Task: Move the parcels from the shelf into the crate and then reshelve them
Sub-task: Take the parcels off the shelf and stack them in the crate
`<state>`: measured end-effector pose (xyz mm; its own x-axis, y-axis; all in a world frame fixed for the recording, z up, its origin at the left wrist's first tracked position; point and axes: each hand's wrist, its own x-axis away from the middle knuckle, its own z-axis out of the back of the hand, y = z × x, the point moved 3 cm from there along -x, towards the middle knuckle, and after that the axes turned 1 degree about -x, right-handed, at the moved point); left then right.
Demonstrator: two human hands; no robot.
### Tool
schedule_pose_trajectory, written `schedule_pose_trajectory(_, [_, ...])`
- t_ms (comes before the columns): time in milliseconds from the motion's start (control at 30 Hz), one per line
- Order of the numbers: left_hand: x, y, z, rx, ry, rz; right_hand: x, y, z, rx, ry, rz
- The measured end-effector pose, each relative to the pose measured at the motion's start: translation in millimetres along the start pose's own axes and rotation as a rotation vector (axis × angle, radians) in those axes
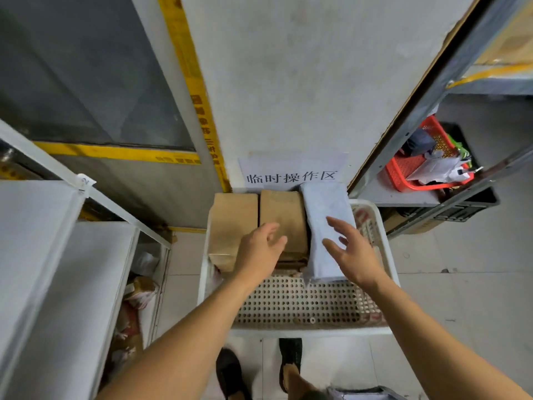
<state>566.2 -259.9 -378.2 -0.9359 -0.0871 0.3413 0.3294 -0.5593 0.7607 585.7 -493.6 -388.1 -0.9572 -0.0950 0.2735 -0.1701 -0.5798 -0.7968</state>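
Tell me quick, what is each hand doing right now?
Left hand: open, holding nothing, over the brown parcel.
Right hand: open, holding nothing, over the pale blue parcel.

white crate [383, 243] with dotted holes; two brown parcels [230, 223], one pale blue-grey parcel [326, 209]; red basket [403, 171].

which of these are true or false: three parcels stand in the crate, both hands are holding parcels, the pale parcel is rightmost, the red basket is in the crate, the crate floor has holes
Three parcels stand in the white crate: true, two brown parcels and a pale grey parcel.
Both hands hold parcels: false, the left hand and right hand are open above them.
The pale parcel is rightmost: true.
The red basket is in the crate: false, it sits on the shelf at right.
The crate floor has holes: true.
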Motion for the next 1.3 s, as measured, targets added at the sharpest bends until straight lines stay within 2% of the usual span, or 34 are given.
schedule_pose_trajectory(433, [124.1,-60.9,250.4,-0.140,0.458,-0.045,42.2,-269.3,-145.8,0.348,-0.179,0.551])
schedule_pose_trajectory(700, [221.9,-95.1,374.4,-0.201,0.871,0.092,78.5,-417.4,-250.4,0.350,-0.416,0.900])
schedule_pose_trajectory(1033, [407.4,-148.2,443.9,-0.229,1.294,0.454,191.0,-542.5,-371.4,0.324,-0.729,1.281])
schedule_pose_trajectory(1200, [495.8,-183.7,464.2,-0.252,1.510,0.605,272.3,-572.2,-435.0,0.304,-0.842,1.398])
schedule_pose_trajectory(1300, [543.6,-217.4,482.6,-0.212,1.612,0.665,319.2,-585.0,-475.2,0.299,-0.897,1.401])
